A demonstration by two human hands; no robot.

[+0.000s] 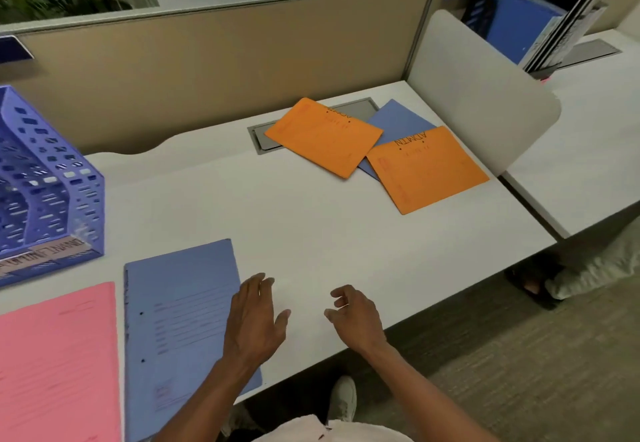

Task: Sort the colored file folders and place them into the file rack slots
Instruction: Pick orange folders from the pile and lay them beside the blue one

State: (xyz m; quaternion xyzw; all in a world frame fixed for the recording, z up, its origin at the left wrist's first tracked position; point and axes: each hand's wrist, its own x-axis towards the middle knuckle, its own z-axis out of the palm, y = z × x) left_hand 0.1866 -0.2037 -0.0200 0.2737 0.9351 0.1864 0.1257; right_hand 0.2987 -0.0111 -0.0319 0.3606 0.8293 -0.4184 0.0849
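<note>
Blue folder (pixel 180 303) lying flat, two punched holes, faint printed lines

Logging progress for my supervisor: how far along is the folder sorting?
Done: nothing; no folder shows in the blue rack. In hand: nothing; the left hand is over the edge of the near blue folder, the right hand holds nothing. Left: that folder, the pink folder, two orange folders and the far blue folder under them, all on the desk.
</note>
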